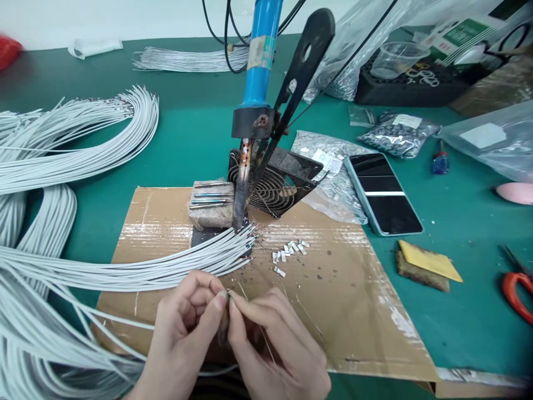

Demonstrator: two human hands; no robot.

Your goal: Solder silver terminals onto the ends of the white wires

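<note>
My left hand (183, 328) and my right hand (278, 339) meet at the fingertips over the front of the cardboard sheet (353, 316). Both pinch at one spot, and what lies between the fingers is too small and hidden to name. A thin wire strand (266, 340) runs across the fingers of my right hand. White cables (125, 319) reach to my left wrist and pass behind it. Just beyond my hands, a bundle of white cables (166, 272) lies with its stripped ends under the tip of a soldering iron (240, 205). Several small white connectors (287, 251) lie to the right.
The blue-handled iron hangs from a black bracket (303, 66). Behind it sit a small fan (277, 189) and a block with metal pins (211, 203). A phone (383, 194), a sponge (428, 265) and red-handled scissors (518, 289) lie rightward. Cable coils (83, 166) cover the left.
</note>
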